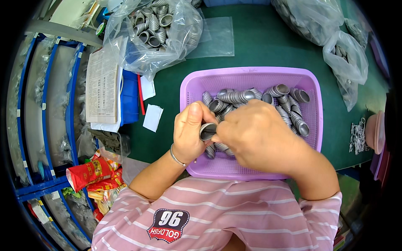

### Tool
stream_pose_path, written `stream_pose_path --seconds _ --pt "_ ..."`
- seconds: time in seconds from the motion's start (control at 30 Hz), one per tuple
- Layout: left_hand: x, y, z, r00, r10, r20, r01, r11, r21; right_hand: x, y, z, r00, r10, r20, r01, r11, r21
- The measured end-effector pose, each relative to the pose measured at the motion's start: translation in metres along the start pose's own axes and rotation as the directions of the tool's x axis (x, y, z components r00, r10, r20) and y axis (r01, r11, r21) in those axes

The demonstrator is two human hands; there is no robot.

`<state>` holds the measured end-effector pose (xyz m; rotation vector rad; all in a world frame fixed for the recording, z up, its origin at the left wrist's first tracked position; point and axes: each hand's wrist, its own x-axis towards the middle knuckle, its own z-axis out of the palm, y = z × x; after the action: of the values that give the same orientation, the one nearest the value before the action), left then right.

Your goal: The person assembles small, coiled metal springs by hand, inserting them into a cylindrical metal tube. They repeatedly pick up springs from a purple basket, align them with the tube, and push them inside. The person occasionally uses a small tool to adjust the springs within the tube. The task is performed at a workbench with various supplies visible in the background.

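My left hand point(190, 131) is closed around a short grey ribbed metal tube point(207, 131), its round open end facing up toward me. Against the tube's rim press the curled fingers of my right hand point(255, 136); whatever they pinch, if anything, is hidden. Both hands are over the near left part of a purple plastic basket point(316, 125). Inside the basket, more grey ribbed tubes point(238, 96) lie in a loose heap, partly covered by my hands.
A clear bag of ribbed tubes point(155, 29) stands back left, with other filled bags point(312, 19) back right. Left are a blue bin point(130, 98), printed paper point(101, 88), a red stick point(141, 95) and blue-framed shelving point(46, 104). White small pieces point(358, 136) lie right on the green table point(251, 37).
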<state>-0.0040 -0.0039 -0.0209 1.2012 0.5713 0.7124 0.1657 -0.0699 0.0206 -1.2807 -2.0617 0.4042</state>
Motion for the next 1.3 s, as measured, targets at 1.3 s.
stream_pose_path --seconds 1.3 --pt "0.004 -0.004 0.002 0.927 0.202 -0.315 -0.197 0.979 0.047 -0.002 -0.018 0.005 0.970 0.238 -0.055 -0.236 0.971 0.041"
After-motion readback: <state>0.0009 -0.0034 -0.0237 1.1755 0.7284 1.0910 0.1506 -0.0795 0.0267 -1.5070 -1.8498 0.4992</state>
